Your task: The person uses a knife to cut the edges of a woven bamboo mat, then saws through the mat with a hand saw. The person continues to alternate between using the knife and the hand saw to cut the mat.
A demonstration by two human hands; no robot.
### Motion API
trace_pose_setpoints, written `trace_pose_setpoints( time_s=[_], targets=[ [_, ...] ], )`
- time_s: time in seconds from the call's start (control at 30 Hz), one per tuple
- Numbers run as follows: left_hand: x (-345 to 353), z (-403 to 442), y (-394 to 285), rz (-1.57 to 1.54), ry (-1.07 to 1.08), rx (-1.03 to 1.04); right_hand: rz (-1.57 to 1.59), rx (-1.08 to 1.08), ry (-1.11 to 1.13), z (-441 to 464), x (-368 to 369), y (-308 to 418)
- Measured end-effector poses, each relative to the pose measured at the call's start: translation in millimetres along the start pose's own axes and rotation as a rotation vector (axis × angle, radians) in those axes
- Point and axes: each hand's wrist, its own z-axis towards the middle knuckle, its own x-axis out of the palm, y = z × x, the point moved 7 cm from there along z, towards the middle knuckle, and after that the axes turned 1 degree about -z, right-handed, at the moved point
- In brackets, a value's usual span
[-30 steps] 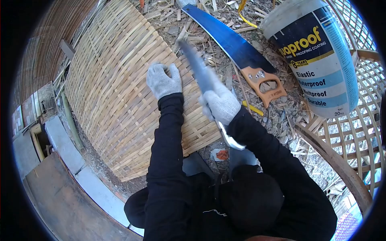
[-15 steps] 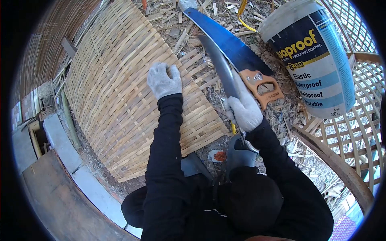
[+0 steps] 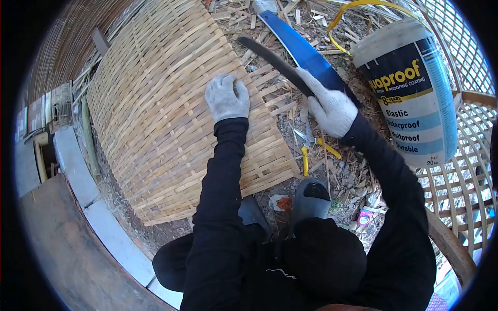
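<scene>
My left hand (image 3: 227, 97), in a pale knit glove, rests on a woven bamboo mat (image 3: 176, 109) near its right edge. Its fingers are slightly bent, with the thumb apart and nothing held. In my gloved right hand (image 3: 333, 110) is a long dark machete (image 3: 275, 62), its blade pointing up and left over the mat's frayed edge. The fingers hide the machete's handle. Beneath this hand lies a saw with a blue blade (image 3: 298, 44); its wooden handle is covered from view.
A white waterproofing bucket (image 3: 415, 103) with a yellow handle stands at right, beside an open-lattice bamboo basket (image 3: 456, 181). A yellow-handled tool (image 3: 305, 161) lies by my shoe (image 3: 311, 199). Wood chips and strips litter the ground. Grey blocks (image 3: 78, 160) line the left.
My right hand has moved up and right, and the machete's blade now slants more to the left. The yellow-handled tool has come into fuller view. My left hand stays on the mat.
</scene>
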Motion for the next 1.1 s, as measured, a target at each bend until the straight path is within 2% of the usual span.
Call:
trace_pose_setpoints(
  time_s=[0.1,0.13,0.23,0.33,0.43,0.47,0.53,0.63,0.67,0.73,0.83,1.03,1.1],
  targets=[
    [-1,-1,3,0.037,0.064,-0.095,-0.291,-0.272,0.116,24,-28,22],
    [-2,0,4,0.032,0.049,-0.111,-0.507,-0.391,0.054,35,-38,31],
    [-3,-2,7,0.051,0.01,-0.141,-0.875,-0.394,0.142,58,-66,75],
    [-4,-2,6,0.109,-0.032,-0.132,-0.991,-0.531,0.17,79,-72,110],
    [-10,-3,4,0.124,-0.053,-0.136,-1.336,-0.651,0.104,90,-69,126],
    [-10,0,3,0.122,-0.052,-0.138,-1.305,-0.323,0.371,91,-83,166],
    [-7,-3,4,0.119,-0.043,-0.145,-1.202,-0.594,0.193,86,-87,180],
    [-7,-2,6,0.111,-0.036,-0.159,-1.106,-0.719,0.18,93,-75,183],
    [-7,-2,6,0.103,-0.034,-0.167,-1.082,-0.673,0.241,90,-76,180],
    [-6,-1,10,0.106,-0.027,-0.17,-1.096,-0.602,0.225,81,-77,185],
    [-3,-6,10,0.12,-0.028,-0.172,-0.984,-0.783,0.039,73,-76,190],
    [-4,-4,11,0.114,-0.04,-0.16,-1.042,-0.609,0.077,83,-66,175],
    [-2,-5,11,0.132,-0.024,-0.167,-0.947,-0.801,-0.011,83,-63,176]
  ],
)
